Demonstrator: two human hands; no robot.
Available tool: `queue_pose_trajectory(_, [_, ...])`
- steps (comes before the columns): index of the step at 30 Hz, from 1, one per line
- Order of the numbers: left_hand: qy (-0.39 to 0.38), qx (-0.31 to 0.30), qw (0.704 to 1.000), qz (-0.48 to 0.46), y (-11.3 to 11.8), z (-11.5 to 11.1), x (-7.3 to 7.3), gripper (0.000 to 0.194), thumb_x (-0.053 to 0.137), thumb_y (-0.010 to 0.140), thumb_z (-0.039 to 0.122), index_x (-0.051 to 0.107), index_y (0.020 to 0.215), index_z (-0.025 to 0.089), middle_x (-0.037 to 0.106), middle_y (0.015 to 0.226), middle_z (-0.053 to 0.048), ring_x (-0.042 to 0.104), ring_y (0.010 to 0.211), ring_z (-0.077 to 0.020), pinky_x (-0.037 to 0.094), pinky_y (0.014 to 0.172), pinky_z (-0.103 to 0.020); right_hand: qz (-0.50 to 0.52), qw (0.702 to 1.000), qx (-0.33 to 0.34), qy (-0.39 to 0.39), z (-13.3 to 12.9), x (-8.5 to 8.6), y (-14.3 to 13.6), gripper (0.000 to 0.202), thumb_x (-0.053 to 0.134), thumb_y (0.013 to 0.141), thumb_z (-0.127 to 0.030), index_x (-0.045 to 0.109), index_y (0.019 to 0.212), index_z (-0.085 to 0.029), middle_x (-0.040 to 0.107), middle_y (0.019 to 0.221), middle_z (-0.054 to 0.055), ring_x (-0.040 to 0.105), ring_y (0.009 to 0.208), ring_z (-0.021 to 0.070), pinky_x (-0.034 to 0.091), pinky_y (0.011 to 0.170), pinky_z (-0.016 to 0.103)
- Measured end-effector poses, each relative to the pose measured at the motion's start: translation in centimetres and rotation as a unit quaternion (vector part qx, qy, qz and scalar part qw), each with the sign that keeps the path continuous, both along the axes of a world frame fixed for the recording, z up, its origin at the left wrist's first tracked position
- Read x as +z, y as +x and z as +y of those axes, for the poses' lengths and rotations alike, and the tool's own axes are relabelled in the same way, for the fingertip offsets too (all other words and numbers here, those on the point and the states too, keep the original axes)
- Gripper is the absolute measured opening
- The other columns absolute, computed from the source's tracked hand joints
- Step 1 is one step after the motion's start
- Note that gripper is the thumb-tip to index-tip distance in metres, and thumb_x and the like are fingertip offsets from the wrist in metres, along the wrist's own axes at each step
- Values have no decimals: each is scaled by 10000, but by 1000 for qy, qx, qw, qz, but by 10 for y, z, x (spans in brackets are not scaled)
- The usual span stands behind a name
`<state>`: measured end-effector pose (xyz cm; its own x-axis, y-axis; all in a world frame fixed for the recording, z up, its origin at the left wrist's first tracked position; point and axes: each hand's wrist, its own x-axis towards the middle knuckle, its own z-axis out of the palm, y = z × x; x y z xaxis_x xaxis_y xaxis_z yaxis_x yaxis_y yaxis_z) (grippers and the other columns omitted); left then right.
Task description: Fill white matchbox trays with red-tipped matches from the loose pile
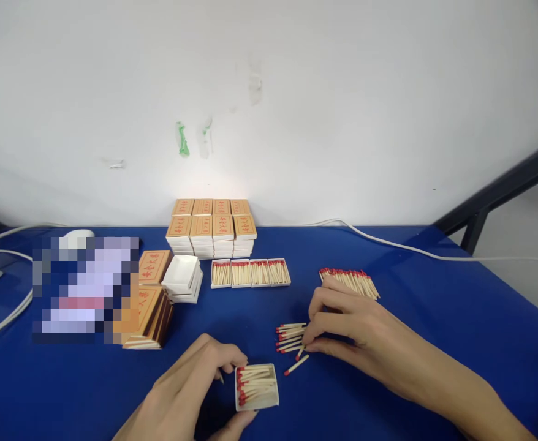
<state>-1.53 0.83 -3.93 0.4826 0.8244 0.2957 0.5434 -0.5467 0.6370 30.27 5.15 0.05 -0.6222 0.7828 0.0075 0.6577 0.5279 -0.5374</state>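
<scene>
My left hand (186,383) curls around a small white matchbox tray (271,401), thumb at its near edge and fingers at its far left corner. Inside lie red-tipped matches (256,384), heads to the left, with some of the tray floor showing on the right. To the right of it, my right hand (342,321) is closed, its thumb and fingertips pinched at a match (300,353). A small pile of loose matches (290,337) lies against those fingertips, and a single match (296,365) rests apart, nearer to me. The fingers partly hide the pile.
Filled trays (250,274) stand in a row, before stacked orange matchboxes (211,229) by the wall. Empty trays (181,278) and box sleeves (147,309) are stacked at left, near a pixelated patch (85,288). More matches (352,282) lie behind my right hand. A cable (388,242) runs behind.
</scene>
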Motion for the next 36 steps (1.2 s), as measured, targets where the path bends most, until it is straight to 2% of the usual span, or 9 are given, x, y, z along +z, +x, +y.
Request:
queue_pose_trajectory(7, [6,2,1000,8,-1,2,-7,412,757,951,195,552,1280,336,706,996,64,742,843,-101,620,794,-174,-2,999,11,31,0,-4,-1,278,583,1152,-401,786,1025,-260,684,1022,46,616,927,198,491,771,350])
queue_pose_trajectory(15, [15,0,999,31,-3,1,-3,398,775,961,258,550,1282,328,724,1009,53,765,866,-109,624,772,-167,11,999,-4,31,-5,-1,-9,253,572,1160,-362,745,1016,-249,698,1035,56,627,955,204,514,816,358])
queue_pose_trajectory(20, [15,-1,999,36,-3,2,-2,361,765,970,254,571,1267,322,732,999,49,766,857,-119,630,768,-177,13,998,-6,62,-8,-7,-19,233,603,1143,-345,747,992,-242,693,1007,64,606,969,225,521,828,385])
queue_pose_trajectory(24, [14,1,999,40,-3,0,-3,356,759,978,277,569,1275,328,731,995,53,767,856,-116,629,768,-169,37,998,-31,51,-10,-10,-19,175,632,1130,-328,766,1053,-244,705,1041,57,632,979,216,537,865,395])
queue_pose_trajectory(27, [16,9,999,42,-3,-1,-3,380,760,984,299,551,1301,332,722,1003,53,762,854,-108,622,767,-163,49,998,-39,22,-11,-6,-19,112,733,1074,-358,743,1039,-252,705,1061,40,640,1000,215,544,841,375])
queue_pose_trajectory(30, [12,4,999,45,-2,0,-2,378,751,992,298,545,1306,333,721,1011,54,762,870,-104,621,781,-159,27,999,-34,-3,-13,-2,-21,171,816,1013,-378,714,1095,-269,700,1121,31,637,1053,230,555,863,382])
queue_pose_trajectory(36, [7,8,999,30,0,-1,-3,362,743,994,283,554,1299,335,716,998,55,766,856,-107,618,778,-159,-13,997,-75,-27,-13,-3,-21,395,812,1011,-439,644,1339,-297,623,1328,59,634,1161,247,581,943,415])
